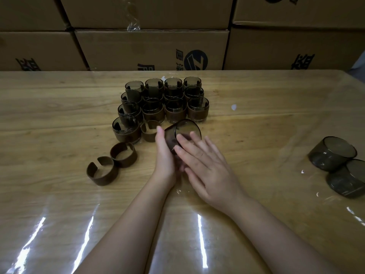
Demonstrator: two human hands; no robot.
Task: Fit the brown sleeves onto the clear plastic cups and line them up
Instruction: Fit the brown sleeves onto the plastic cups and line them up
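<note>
A smoky clear cup [183,131] lies tilted on its side at the table's middle, mouth facing away. My left hand [165,155] cups its left side and base. My right hand [205,165] lies over its right side with straight fingers. Whether a sleeve is on this cup is hidden by my hands. Just left of it stands a loose brown sleeve [150,132]. Two more open brown sleeves [123,157] [102,173] lie at the front left. Behind them, several sleeved cups [164,101] stand in rows.
Two bare smoky cups [331,154] [347,179] lie on their sides at the right edge. A shiny clear sheet covers the wooden table [59,115]. Stacked cardboard boxes [152,48] wall off the far edge.
</note>
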